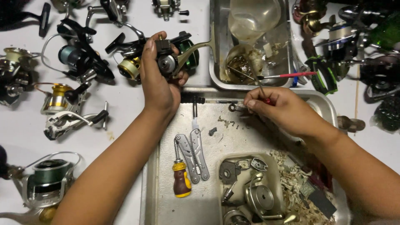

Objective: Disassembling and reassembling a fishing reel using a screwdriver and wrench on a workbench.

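Observation:
My left hand (pixel 157 85) grips a dark fishing reel body (pixel 171 58) with a green spool and a bent metal handle arm, held above the white table near the metal tray's upper left corner. My right hand (pixel 283 109) rests on the metal work tray (pixel 164 183) and pinches a thin tool with a red handle (pixel 261 89) that points up toward the upper tray. A small metal ring (pixel 232 107) lies on the tray just left of my right fingertips, beside a thin shaft (pixel 216 101).
Folding pliers (pixel 192 155) and a stubby yellow-and-brown screwdriver (pixel 182 179) lie in the work tray. A smaller dish (pixel 250 189) holds reel parts. An upper tray (pixel 216 62) holds a clear cup, a bowl and a red brush. Several fishing reels (pixel 79 58) lie left and right.

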